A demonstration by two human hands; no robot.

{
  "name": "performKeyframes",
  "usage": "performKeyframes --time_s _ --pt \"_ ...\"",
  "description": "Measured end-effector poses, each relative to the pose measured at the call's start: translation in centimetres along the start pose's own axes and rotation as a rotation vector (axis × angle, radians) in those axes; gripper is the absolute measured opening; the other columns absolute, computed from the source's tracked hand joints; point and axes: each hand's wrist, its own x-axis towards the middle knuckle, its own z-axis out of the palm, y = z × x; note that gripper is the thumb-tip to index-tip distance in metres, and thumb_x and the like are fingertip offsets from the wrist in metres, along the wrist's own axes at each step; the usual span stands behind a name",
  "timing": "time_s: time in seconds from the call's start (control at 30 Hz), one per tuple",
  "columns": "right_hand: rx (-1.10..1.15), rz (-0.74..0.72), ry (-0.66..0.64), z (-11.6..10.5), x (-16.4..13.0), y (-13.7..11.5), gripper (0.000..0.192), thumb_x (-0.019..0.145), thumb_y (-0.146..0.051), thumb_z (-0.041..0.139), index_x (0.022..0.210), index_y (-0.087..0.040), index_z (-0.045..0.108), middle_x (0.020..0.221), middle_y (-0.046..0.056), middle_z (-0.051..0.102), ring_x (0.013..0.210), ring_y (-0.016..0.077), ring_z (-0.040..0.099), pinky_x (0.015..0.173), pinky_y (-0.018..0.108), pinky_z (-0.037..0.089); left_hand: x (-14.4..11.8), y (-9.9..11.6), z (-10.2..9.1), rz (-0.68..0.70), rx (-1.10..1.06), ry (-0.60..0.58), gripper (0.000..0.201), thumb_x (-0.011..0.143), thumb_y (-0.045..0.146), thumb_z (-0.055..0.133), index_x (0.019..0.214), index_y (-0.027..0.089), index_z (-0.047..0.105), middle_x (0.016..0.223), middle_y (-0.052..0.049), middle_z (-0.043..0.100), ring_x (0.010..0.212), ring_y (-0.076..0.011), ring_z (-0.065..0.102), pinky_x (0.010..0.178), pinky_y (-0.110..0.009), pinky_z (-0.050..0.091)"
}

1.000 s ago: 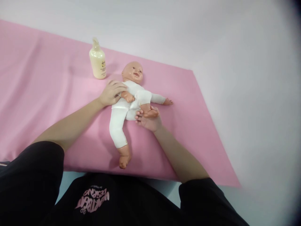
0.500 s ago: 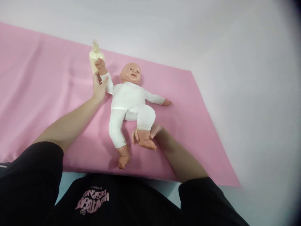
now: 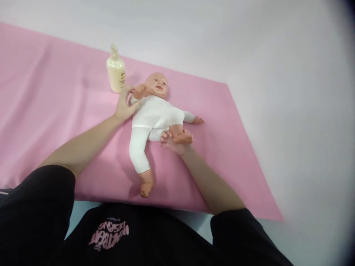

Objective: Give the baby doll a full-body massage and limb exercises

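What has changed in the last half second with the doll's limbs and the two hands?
The left hand has swung the doll's arm inward from beside the bottle to its face. The right hand has pushed the bent leg back up toward the belly. Both keep their grip. The bottle, the pink cloth and the other leg stayed put.

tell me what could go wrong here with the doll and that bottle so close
The left hand is bending the doll by its arm right beside the upright lotion bottle, so a wide swing could tip the bottle. The right hand holds only the foot, which might slip free.
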Motion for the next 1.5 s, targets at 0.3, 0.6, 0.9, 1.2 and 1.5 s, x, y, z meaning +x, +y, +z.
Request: performKeyframes --time_s 0.3,0.6,0.9,1.2,1.5 --pt "0.007 0.011 0.388 0.6 0.1 -0.9 0.045 0.088 -0.065 0.060 0.085 -0.020 0.061 0.096 0.002 0.065 0.082 0.0150 0.064 0.077 0.031 0.061 -0.2 3.0 0.1 0.333 0.157 -0.392 0.040 0.100 0.059 0.053 0.120 0.028 0.068 0.129 -0.013 0.066 0.123 -0.0323 0.059 0.110 -0.058 0.042" --pt "-0.138 0.186 -0.306 0.1 0.2 0.3 0.055 0.081 -0.063 0.077 0.108 -0.016 0.072 0.115 0.010 0.070 0.107 0.0236 0.072 0.099 0.040 0.059 0.4 0.5 0.1 -0.232 -0.231 0.155 0.064 0.087 0.069 0.072 0.133 0.029 0.055 0.136 -0.011 0.060 0.137 -0.0314 0.054 0.117 -0.051 0.042" --pt "-0.508 0.552 -0.542 1.7 0.7 -0.3 0.045 0.081 -0.046 0.084 0.114 -0.017 0.073 0.106 0.008 0.075 0.113 0.0235 0.071 0.101 0.034 0.056 1.0 -4.7 -0.3 -0.709 -0.476 0.524 0.047 0.094 0.068 0.066 0.113 0.028 0.051 0.126 -0.003 0.064 0.129 -0.0183 0.060 0.109 -0.039 0.051" --pt "-0.033 0.040 -0.104 0.1 0.2 0.1 0.050 0.078 -0.067 0.074 0.087 -0.019 0.066 0.099 0.007 0.067 0.100 0.0237 0.070 0.097 0.042 0.060 0.4 -1.1 0.4 -0.141 -0.137 0.159 0.072 0.090 0.084 0.049 0.141 0.034 0.050 0.139 -0.010 0.059 0.137 -0.0291 0.055 0.113 -0.048 0.046" --pt "0.037 0.069 0.394 1.1 0.5 -1.3 0.045 0.093 -0.063 0.054 0.082 -0.019 0.057 0.091 0.003 0.061 0.081 0.0161 0.064 0.067 0.029 0.060 0.1 3.2 0.6 0.248 0.065 -0.397 0.051 0.096 0.071 0.054 0.118 0.028 0.071 0.126 -0.014 0.066 0.124 -0.0333 0.060 0.112 -0.060 0.043"
